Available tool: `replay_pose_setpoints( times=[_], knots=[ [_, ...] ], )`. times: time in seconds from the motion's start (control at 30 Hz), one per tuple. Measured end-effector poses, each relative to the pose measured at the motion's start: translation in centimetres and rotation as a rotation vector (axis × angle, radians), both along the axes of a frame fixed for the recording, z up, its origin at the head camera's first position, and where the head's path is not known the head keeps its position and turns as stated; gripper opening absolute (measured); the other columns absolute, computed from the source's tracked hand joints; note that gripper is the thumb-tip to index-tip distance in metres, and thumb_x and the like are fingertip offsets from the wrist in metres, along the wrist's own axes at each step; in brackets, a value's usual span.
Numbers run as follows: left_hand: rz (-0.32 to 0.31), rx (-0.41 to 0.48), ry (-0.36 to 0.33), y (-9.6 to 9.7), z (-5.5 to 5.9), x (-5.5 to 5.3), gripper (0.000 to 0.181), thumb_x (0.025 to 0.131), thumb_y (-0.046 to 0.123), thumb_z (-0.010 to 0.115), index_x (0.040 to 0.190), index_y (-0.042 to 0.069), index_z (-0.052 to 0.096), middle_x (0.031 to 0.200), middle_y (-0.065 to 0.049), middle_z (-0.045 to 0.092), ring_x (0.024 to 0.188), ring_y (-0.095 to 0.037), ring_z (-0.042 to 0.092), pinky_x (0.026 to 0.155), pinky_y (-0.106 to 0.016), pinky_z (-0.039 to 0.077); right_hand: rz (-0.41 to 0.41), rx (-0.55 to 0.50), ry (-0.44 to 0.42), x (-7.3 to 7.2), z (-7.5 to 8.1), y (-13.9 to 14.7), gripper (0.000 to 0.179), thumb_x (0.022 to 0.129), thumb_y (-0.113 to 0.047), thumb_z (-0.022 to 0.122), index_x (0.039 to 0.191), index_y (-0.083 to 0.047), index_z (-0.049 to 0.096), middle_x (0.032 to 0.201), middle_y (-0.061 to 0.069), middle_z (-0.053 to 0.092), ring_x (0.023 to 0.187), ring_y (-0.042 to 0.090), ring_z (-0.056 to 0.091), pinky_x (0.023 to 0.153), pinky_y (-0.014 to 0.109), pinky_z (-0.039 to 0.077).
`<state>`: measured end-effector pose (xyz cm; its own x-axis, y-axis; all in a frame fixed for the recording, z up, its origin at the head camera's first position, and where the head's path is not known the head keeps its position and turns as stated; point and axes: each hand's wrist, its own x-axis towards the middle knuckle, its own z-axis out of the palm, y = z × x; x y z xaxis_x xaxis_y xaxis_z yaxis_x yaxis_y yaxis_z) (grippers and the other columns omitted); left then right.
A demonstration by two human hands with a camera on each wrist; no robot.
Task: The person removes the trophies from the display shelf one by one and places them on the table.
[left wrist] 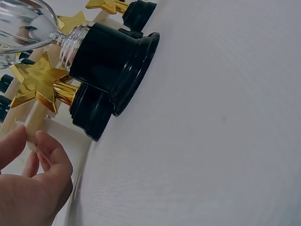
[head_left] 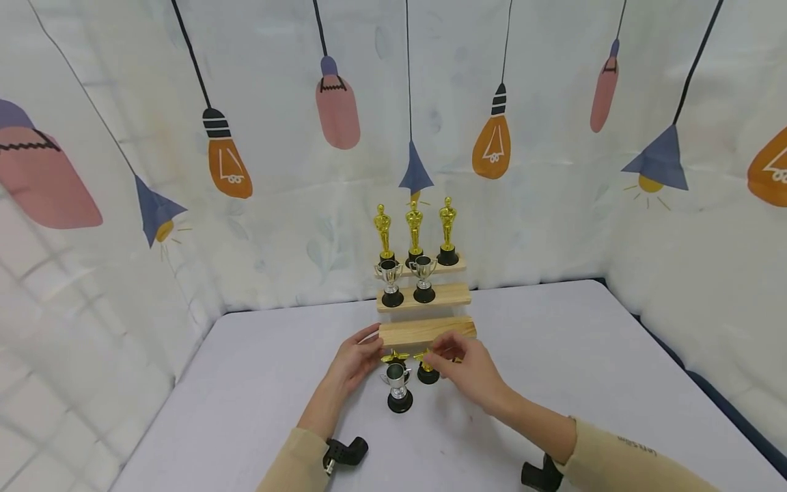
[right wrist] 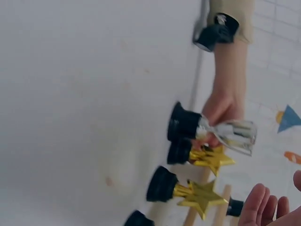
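My left hand [head_left: 356,359] pinches the left end of the lowest wooden step [left wrist: 34,129] of a small tiered stand between thumb and fingers. My right hand [head_left: 464,362] is by the middle star trophy [head_left: 427,369], its fingers loosely bent and holding nothing in the right wrist view. Gold stars on black bases form a row before the stand; the left star trophy [left wrist: 40,84] is partly behind a silver cup trophy [head_left: 397,388], which stands nearest me. Most of the right-hand star trophy is hidden behind my right hand in the head view.
Two silver cup trophies [head_left: 423,279] stand on the middle wooden step [head_left: 458,295]. Three gold figure trophies [head_left: 447,231] line the top step. A white-covered table [head_left: 553,355] lies beneath, with a lamp-patterned curtain [head_left: 295,225] behind.
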<state>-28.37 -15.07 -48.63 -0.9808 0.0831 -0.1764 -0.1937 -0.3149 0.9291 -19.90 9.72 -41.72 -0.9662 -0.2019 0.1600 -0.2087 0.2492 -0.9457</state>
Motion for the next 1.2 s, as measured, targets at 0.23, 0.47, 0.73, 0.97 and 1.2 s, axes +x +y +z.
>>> replay_pose_setpoints(
  times=[0.23, 0.47, 0.73, 0.97, 1.2],
  knots=[
    [-0.003, 0.010, -0.008, -0.2, 0.1, -0.1, 0.051, 0.099, -0.006, 0.058, 0.149, -0.006, 0.046, 0.115, -0.013, 0.058, 0.086, -0.016, 0.061, 0.075, -0.025, 0.055, -0.044, -0.032, -0.003, -2.0, 1.7, 0.3, 0.032, 0.095, -0.018, 0.076, 0.119, 0.000, 0.064, 0.107, 0.008, 0.063, 0.092, 0.023, 0.064, 0.074, 0.033, 0.060],
    [0.001, -0.005, -0.008, -0.2, -0.1, 0.0, 0.050, 0.100, -0.006, 0.058, 0.149, -0.006, 0.045, 0.115, -0.012, 0.058, 0.086, -0.015, 0.061, 0.075, -0.025, 0.055, -0.049, -0.026, -0.020, -3.9, 2.4, 0.8, 0.031, 0.097, -0.018, 0.074, 0.121, -0.002, 0.062, 0.110, 0.010, 0.061, 0.098, 0.024, 0.062, 0.081, 0.035, 0.060],
    [-0.005, 0.003, 0.002, -0.2, -0.2, -0.1, 0.050, 0.101, -0.006, 0.056, 0.149, -0.006, 0.045, 0.115, -0.011, 0.057, 0.086, -0.015, 0.060, 0.075, -0.025, 0.055, -0.027, -0.090, -0.062, -6.0, 3.0, 1.1, 0.031, 0.099, -0.014, 0.070, 0.124, 0.000, 0.058, 0.115, 0.014, 0.060, 0.103, 0.024, 0.064, 0.090, 0.042, 0.058],
    [-0.024, 0.037, 0.016, -0.2, -0.2, -0.2, 0.050, 0.102, -0.006, 0.054, 0.150, -0.009, 0.041, 0.117, -0.013, 0.059, 0.086, -0.015, 0.061, 0.076, -0.026, 0.055, -0.031, -0.131, -0.089, -7.8, 3.0, 1.2, 0.038, 0.099, -0.011, 0.070, 0.130, 0.004, 0.056, 0.125, 0.020, 0.059, 0.111, 0.028, 0.062, 0.096, 0.042, 0.055],
    [-0.032, 0.054, 0.010, -0.1, -0.4, -0.3, 0.051, 0.102, -0.006, 0.054, 0.151, -0.008, 0.040, 0.118, -0.014, 0.058, 0.086, -0.015, 0.062, 0.077, -0.027, 0.055, -0.040, -0.133, -0.095, -9.7, 3.1, 1.7, 0.042, 0.099, -0.010, 0.069, 0.134, 0.007, 0.053, 0.130, 0.021, 0.058, 0.119, 0.033, 0.059, 0.102, 0.043, 0.050]
  ],
)
